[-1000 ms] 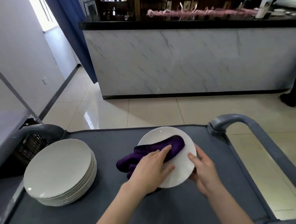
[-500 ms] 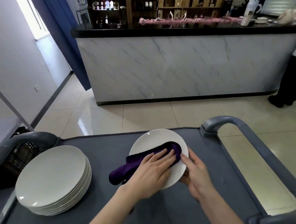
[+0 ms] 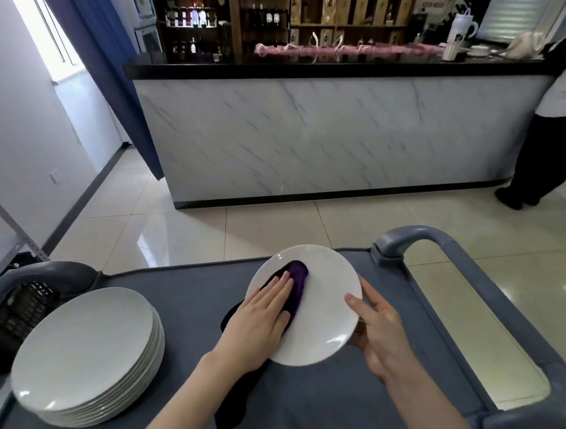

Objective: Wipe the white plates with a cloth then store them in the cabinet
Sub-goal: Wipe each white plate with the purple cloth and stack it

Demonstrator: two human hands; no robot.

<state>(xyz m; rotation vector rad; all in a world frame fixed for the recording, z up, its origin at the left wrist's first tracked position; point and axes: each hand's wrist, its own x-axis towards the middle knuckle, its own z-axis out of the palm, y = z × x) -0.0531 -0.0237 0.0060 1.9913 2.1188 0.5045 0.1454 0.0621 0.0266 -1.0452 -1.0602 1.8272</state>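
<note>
Plate [image 3: 324,311]: white, right of centre over the grey cart [image 3: 181,303].
Cloth [image 3: 297,276]: purple, on the plate's left half, with its tail trailing onto the cart.
Left hand [image 3: 261,318]: fingers straight and together, flat on the cloth.
Right hand [image 3: 381,324]: thumb over the plate's right rim. The fingers are hidden beneath, probably curled.
Stack of plates [image 3: 84,352]: 1 pile at the cart's left, well apart.
Handle [image 3: 442,247]: just right of the plate.
Counter [image 3: 319,129]: across the floor.

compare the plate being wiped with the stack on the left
The wiped plate is single; the stack has several. The right hand grips the wiped plate's rim; the stack sits untouched on the cart. The left hand presses a purple cloth on the wiped plate; the stack's top is bare. Both are white and round.
</note>
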